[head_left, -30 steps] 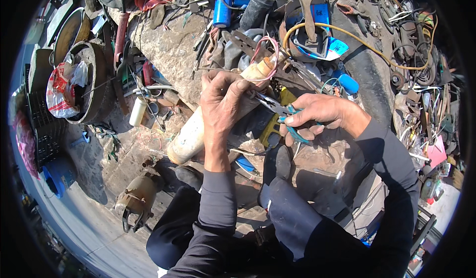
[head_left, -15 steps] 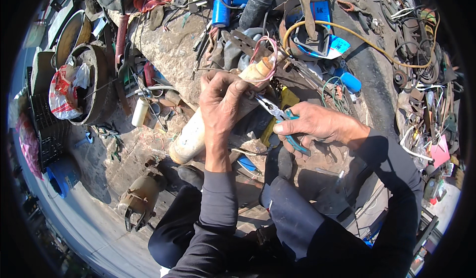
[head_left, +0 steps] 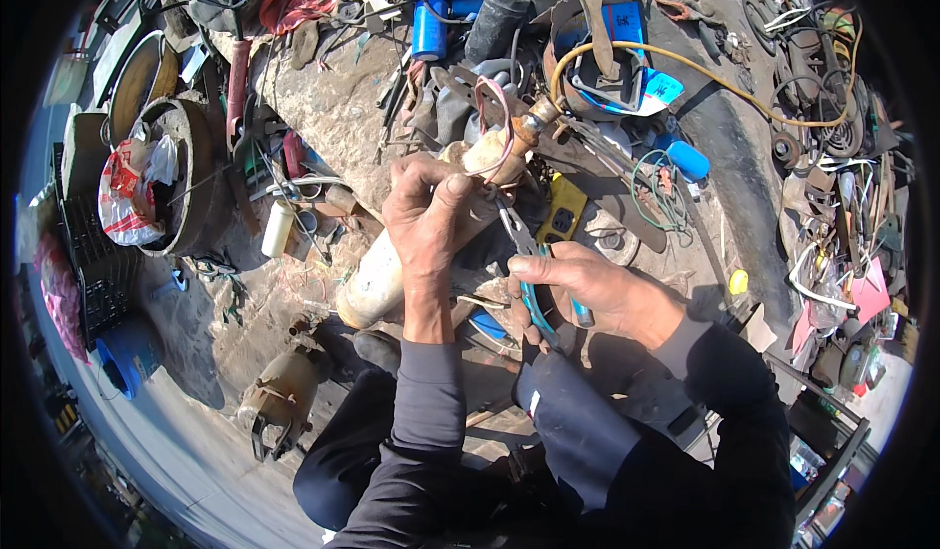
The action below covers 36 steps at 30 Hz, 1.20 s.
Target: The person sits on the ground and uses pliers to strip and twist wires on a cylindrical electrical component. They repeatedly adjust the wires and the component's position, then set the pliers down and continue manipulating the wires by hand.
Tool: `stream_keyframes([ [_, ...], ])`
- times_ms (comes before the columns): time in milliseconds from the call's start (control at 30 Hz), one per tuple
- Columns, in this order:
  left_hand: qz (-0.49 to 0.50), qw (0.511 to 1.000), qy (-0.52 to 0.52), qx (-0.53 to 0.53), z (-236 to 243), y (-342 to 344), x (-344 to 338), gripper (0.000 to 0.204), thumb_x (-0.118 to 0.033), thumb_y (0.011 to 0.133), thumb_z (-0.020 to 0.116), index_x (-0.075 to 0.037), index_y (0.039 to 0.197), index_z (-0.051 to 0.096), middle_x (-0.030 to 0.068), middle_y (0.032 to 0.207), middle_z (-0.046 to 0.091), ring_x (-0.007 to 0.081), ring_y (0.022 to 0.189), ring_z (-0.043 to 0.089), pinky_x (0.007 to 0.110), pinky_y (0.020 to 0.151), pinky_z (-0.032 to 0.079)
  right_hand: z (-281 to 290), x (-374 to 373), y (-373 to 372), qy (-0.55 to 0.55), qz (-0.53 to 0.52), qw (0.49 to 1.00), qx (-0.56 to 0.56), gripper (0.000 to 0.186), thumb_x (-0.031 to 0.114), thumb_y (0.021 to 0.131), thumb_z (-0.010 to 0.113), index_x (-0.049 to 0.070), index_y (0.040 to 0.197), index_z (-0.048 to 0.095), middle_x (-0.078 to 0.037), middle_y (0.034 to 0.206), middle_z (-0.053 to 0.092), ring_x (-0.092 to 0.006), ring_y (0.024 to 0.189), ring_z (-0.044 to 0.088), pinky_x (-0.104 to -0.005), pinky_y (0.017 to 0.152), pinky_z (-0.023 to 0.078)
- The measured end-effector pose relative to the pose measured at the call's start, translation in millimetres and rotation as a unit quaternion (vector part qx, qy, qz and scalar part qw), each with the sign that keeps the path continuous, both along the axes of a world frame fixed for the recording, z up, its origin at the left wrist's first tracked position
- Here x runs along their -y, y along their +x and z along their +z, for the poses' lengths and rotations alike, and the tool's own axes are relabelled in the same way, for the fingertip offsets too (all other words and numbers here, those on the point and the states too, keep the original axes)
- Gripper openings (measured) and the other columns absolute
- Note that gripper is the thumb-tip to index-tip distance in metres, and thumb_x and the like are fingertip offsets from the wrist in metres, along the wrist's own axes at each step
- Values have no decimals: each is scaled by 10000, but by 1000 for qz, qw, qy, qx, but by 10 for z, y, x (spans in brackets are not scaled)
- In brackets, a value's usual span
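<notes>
While the left hand keeps its closed grip around the upper part of the pale cylinder, thumb pressed over the top, the right hand has slid lower and a little further right than it was a second ago, its fingers curled shut around the teal handles of the pliers. The plier tips, which a moment earlier sat up beside the cylinder's end, now point up toward the underside of the left hand, just below the pink wire that loops out of the cylinder's brass-coloured neck. The jaws look nearly closed, though whether they pinch anything is too small to tell. The cylinder itself has not shifted: it lies tilted across the person's lap and the dusty ground, its neck toward the heap of parts. To my eye the pull-back reads as a regrip or a fresh approach to the wires, not a finished cut, since the pink loop looks whole. Just beyond the hands lie a yellow box and a coil of green wire; further off are blue capacitors, a long yellow cable and, to the left, a rusty drum stuffed with a red and white bag.
</notes>
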<state>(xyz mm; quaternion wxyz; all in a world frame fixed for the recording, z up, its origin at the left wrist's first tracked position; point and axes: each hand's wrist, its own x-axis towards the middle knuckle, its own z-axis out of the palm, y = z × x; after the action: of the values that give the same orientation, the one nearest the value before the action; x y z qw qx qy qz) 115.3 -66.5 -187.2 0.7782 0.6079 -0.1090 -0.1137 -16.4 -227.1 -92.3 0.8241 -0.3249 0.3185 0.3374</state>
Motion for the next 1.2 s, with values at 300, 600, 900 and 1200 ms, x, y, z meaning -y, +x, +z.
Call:
stream_keyframes([
  [300,-13,1000,-1,-15,-59,18,12,181,-179,953,819,-32,898,728,23,927,635,144,951,551,298,879,460,-8,184,-3,-38,97,993,59,448,436,1071,658,-8,1129,686,-133,941,770,-197,839,760,-318,678,611],
  [600,-21,998,-33,-55,-63,30,24,172,-168,962,808,-33,888,729,25,915,640,144,945,545,303,879,457,-155,-38,-96,-62,-19,997,44,282,256,1054,708,-8,1114,628,-116,940,744,-173,713,722,-288,590,571],
  [900,-18,999,-1,-40,-15,42,57,160,-154,966,800,-37,880,732,22,896,662,146,946,543,308,889,448,231,497,342,-247,315,911,99,315,265,1122,565,-6,969,614,-101,802,697,-185,633,693,-340,565,564],
  [1200,14,1000,8,-11,-1,-32,43,162,-161,966,800,-28,910,727,28,926,669,157,975,556,319,909,455,8,287,47,-203,186,959,64,326,326,1102,626,2,1118,597,-129,1018,738,-219,877,751,-368,678,635],
])
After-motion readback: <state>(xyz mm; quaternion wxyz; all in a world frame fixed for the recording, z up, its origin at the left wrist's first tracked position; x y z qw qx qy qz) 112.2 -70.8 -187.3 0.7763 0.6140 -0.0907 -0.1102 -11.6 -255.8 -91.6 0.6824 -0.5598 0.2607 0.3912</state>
